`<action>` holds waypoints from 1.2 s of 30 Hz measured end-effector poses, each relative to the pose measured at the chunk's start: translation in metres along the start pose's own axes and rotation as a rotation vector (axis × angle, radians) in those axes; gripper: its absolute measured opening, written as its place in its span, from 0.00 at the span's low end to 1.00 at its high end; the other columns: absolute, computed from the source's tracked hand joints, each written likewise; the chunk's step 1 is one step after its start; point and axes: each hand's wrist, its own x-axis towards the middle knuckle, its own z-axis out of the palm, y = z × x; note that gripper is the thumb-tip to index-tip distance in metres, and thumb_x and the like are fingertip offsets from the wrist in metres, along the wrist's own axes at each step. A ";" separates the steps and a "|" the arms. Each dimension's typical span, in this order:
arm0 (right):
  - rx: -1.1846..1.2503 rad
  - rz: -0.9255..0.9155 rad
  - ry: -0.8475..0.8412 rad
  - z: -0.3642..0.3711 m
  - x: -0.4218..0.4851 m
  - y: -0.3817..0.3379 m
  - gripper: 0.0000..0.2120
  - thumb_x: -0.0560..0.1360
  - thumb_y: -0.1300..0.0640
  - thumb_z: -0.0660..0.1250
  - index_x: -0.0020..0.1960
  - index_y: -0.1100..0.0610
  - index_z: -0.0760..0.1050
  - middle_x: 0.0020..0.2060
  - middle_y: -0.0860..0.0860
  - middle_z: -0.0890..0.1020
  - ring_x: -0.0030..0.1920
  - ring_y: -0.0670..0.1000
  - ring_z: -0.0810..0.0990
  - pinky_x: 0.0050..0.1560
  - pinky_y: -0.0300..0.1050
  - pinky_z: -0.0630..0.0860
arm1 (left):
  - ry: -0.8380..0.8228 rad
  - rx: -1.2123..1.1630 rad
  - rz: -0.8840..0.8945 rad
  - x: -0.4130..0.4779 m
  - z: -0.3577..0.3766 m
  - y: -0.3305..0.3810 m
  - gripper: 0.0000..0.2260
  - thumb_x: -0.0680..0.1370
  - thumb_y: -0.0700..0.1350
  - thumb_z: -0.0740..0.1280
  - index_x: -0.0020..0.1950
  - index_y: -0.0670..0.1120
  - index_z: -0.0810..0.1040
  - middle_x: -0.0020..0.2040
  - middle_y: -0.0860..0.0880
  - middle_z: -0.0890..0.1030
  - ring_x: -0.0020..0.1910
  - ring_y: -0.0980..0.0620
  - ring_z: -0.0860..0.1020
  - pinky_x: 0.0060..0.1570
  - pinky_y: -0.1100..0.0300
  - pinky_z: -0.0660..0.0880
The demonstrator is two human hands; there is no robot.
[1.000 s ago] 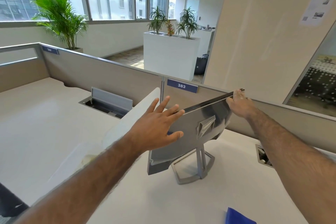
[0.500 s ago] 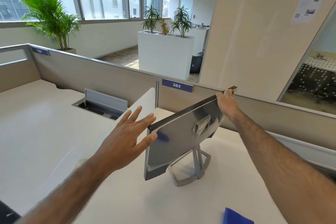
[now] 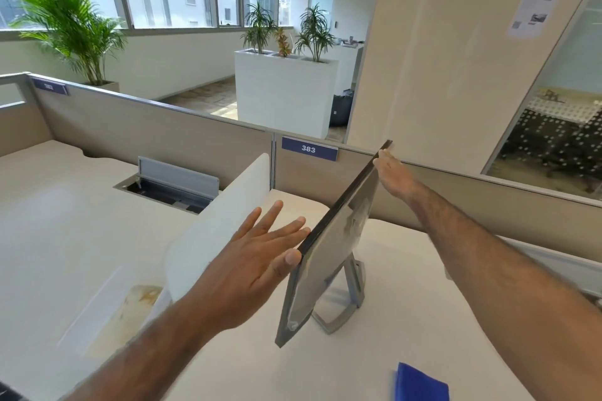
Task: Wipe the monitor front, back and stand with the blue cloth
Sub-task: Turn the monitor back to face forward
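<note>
Monitor [image 3: 329,257] stands nearly edge-on, back facing right, long axis receding.

The monitor [image 3: 329,264] stands nearly edge-on, its screen side hidden. The right hand [image 3: 395,181] meets the top corner, and whether its fingers curl round the rim cannot be told. The panel covers part of the stand [image 3: 353,290]. The bottom edge cuts off the blue cloth [image 3: 420,382]. The wall notice [image 3: 531,11] is too small to read, the far partition label [image 3: 50,87] blurred
</note>
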 end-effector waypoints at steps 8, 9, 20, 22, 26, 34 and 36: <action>-0.292 -0.118 0.002 0.003 -0.114 -0.048 0.27 0.86 0.48 0.45 0.82 0.56 0.58 0.82 0.51 0.57 0.82 0.53 0.49 0.79 0.51 0.48 | -0.049 -0.274 -0.007 0.061 -0.002 -0.037 0.35 0.77 0.73 0.35 0.76 0.64 0.67 0.75 0.75 0.57 0.76 0.77 0.44 0.72 0.72 0.37; -0.301 -0.137 0.003 0.008 -0.133 -0.056 0.26 0.86 0.48 0.46 0.82 0.54 0.57 0.82 0.49 0.56 0.82 0.52 0.48 0.79 0.51 0.46 | -0.073 -0.290 0.014 0.076 -0.001 -0.044 0.35 0.78 0.72 0.36 0.77 0.63 0.67 0.77 0.71 0.58 0.77 0.74 0.45 0.74 0.71 0.38; -0.348 0.012 0.049 0.061 -0.263 -0.146 0.47 0.71 0.26 0.28 0.84 0.48 0.47 0.83 0.45 0.47 0.82 0.46 0.38 0.80 0.55 0.35 | -0.422 -0.130 0.361 0.197 0.013 -0.052 0.26 0.86 0.60 0.41 0.82 0.57 0.60 0.82 0.59 0.57 0.78 0.65 0.48 0.78 0.59 0.41; -0.388 0.042 0.095 0.069 -0.266 -0.152 0.47 0.73 0.26 0.29 0.84 0.50 0.48 0.83 0.47 0.49 0.82 0.48 0.40 0.80 0.55 0.34 | -0.424 -0.070 0.424 0.205 0.017 -0.054 0.26 0.87 0.59 0.41 0.83 0.56 0.59 0.83 0.57 0.57 0.80 0.61 0.48 0.79 0.56 0.41; -0.409 0.095 0.168 0.079 -0.268 -0.160 0.48 0.72 0.30 0.25 0.83 0.53 0.51 0.82 0.50 0.56 0.83 0.51 0.46 0.81 0.57 0.38 | -0.392 0.021 0.507 0.216 0.018 -0.063 0.30 0.83 0.63 0.39 0.83 0.56 0.58 0.83 0.57 0.57 0.82 0.58 0.48 0.80 0.54 0.42; -0.489 0.075 0.262 0.086 -0.264 -0.159 0.36 0.82 0.36 0.38 0.78 0.54 0.66 0.77 0.50 0.70 0.80 0.53 0.61 0.79 0.59 0.50 | -0.330 0.070 0.546 0.216 0.020 -0.067 0.33 0.82 0.65 0.38 0.83 0.55 0.60 0.83 0.58 0.58 0.83 0.56 0.45 0.81 0.51 0.43; -0.513 0.076 0.287 0.086 -0.267 -0.154 0.34 0.82 0.38 0.40 0.76 0.54 0.70 0.75 0.50 0.73 0.78 0.54 0.65 0.78 0.61 0.55 | -0.320 0.100 0.553 0.216 0.021 -0.063 0.32 0.83 0.64 0.38 0.83 0.54 0.60 0.83 0.58 0.58 0.83 0.56 0.45 0.81 0.50 0.43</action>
